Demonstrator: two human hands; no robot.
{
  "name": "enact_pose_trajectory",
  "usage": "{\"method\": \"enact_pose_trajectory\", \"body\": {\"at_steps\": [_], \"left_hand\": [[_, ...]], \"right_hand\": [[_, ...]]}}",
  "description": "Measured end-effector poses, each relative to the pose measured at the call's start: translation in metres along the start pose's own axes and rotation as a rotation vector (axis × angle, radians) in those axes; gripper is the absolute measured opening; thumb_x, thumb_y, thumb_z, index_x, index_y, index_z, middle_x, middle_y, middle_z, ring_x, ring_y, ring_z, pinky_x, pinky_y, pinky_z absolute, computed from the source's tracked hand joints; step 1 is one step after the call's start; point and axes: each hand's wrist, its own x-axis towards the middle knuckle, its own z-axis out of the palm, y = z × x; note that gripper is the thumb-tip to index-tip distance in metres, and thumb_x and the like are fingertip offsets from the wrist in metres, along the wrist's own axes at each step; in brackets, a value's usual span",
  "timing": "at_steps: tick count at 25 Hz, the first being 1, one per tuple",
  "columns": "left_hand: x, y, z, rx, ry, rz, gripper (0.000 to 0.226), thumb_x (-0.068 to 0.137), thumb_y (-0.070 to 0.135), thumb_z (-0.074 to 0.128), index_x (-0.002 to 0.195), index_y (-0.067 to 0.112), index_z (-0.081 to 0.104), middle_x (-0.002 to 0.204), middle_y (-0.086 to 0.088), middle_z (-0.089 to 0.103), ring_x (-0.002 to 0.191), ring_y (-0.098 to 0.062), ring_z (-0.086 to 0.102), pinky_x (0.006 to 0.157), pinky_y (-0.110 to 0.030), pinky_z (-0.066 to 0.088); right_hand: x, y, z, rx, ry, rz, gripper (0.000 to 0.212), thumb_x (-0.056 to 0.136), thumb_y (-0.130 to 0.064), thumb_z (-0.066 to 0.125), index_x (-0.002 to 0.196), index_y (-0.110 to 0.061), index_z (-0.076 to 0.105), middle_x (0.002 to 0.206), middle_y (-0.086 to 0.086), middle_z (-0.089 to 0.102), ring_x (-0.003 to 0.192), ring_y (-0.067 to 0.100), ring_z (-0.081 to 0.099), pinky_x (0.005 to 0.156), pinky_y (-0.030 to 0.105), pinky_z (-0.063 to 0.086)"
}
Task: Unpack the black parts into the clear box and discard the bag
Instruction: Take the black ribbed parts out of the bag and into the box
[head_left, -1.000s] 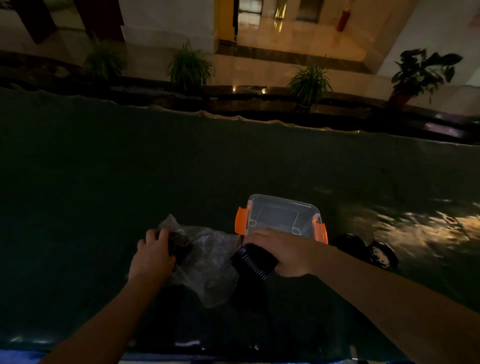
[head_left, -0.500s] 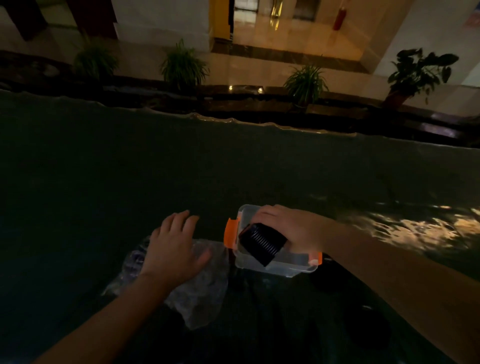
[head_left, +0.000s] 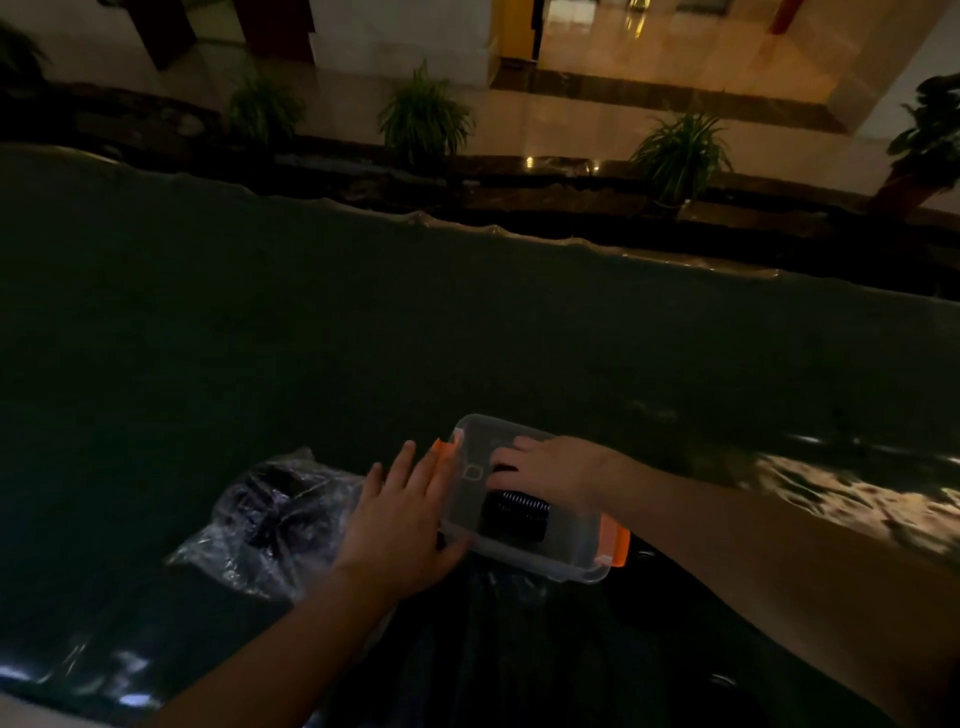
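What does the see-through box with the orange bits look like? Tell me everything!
The clear box is a small rectangular tub of see-through plastic with rounded corners and an orange latch at each end. It sits open, turned at a slant, on the dark table cover. A ribbed black part lies inside. The right hand reaches into it from above, and the left hand lies flat against its left end, beside the crinkly plastic bag.

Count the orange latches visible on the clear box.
2: one orange latch on the clear box's left end beside the left hand, the other on its right end by the right forearm. None looks hidden.
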Motion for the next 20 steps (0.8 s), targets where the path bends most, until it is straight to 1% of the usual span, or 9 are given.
{"method": "enact_pose_trajectory", "body": {"at_steps": [2,5,8,11,14,15,18,20], "left_hand": [[-0.003,0.002,0.005,-0.018,0.017,-0.022,0.103,0.081,0.084,0.033,0.157,0.035,-0.018,0.168,0.0,0.017,0.153,-0.029,0.01,0.117,-0.056,0.008],[-0.009,0.003,0.011,0.018,0.011,-0.035,0.102,0.08,0.085,0.031,0.159,0.032,-0.006,0.166,-0.003,0.026,0.152,-0.031,0.016,0.118,-0.057,0.012],[-0.016,0.003,0.017,0.05,-0.006,-0.047,0.097,0.083,0.08,0.028,0.158,0.025,0.003,0.165,-0.006,0.027,0.153,-0.032,0.016,0.119,-0.057,0.011],[-0.02,0.005,0.019,0.035,-0.011,-0.058,0.094,0.083,0.078,0.025,0.158,0.025,0.006,0.165,-0.005,0.027,0.153,-0.031,0.015,0.119,-0.055,0.009],[-0.023,0.005,0.02,0.028,-0.007,-0.057,0.092,0.086,0.076,0.025,0.16,0.025,0.004,0.165,-0.006,0.026,0.153,-0.031,0.015,0.12,-0.056,0.011],[-0.023,0.005,0.021,0.034,0.0,-0.057,0.092,0.087,0.076,0.025,0.16,0.024,0.006,0.165,-0.006,0.028,0.153,-0.031,0.016,0.12,-0.056,0.012],[-0.022,0.004,0.021,0.051,0.005,-0.057,0.089,0.088,0.073,0.026,0.159,0.021,0.013,0.163,-0.007,0.032,0.152,-0.03,0.019,0.12,-0.055,0.014],[-0.022,0.002,0.022,0.05,-0.007,-0.052,0.09,0.087,0.073,0.025,0.159,0.02,0.015,0.162,-0.008,0.033,0.152,-0.029,0.02,0.12,-0.054,0.015]], "right_hand": [[0.011,0.001,0.012,-0.059,0.004,-0.049,0.086,0.074,-0.018,0.087,0.144,-0.033,0.039,0.152,0.0,0.04,0.131,0.024,0.044,0.097,0.046,0.052],[0.025,-0.002,0.024,-0.1,-0.002,-0.11,0.085,0.074,-0.02,0.087,0.143,-0.032,0.04,0.154,0.001,0.037,0.133,0.026,0.043,0.097,0.05,0.053],[0.039,-0.008,0.027,-0.127,0.016,-0.127,0.083,0.076,-0.022,0.085,0.144,-0.033,0.038,0.153,0.003,0.037,0.133,0.029,0.044,0.096,0.052,0.053],[0.05,-0.01,0.023,-0.043,0.063,-0.13,0.075,0.081,-0.016,0.079,0.142,-0.03,0.039,0.147,0.003,0.045,0.121,0.028,0.052,0.088,0.049,0.055],[0.051,-0.008,0.025,0.08,0.091,-0.084,0.06,0.084,-0.017,0.077,0.134,-0.031,0.046,0.14,-0.002,0.053,0.119,0.021,0.058,0.092,0.041,0.054],[0.051,-0.008,0.028,0.09,0.102,-0.07,0.062,0.082,-0.017,0.08,0.132,-0.031,0.046,0.14,-0.003,0.051,0.118,0.02,0.058,0.092,0.04,0.054],[0.054,-0.008,0.037,0.081,0.123,-0.039,0.081,0.067,-0.014,0.089,0.132,-0.027,0.042,0.14,0.0,0.039,0.115,0.022,0.058,0.086,0.04,0.057],[0.056,-0.01,0.037,0.12,0.133,-0.006,0.082,0.067,-0.015,0.088,0.132,-0.028,0.04,0.135,0.0,0.042,0.11,0.021,0.06,0.08,0.039,0.059]]}}
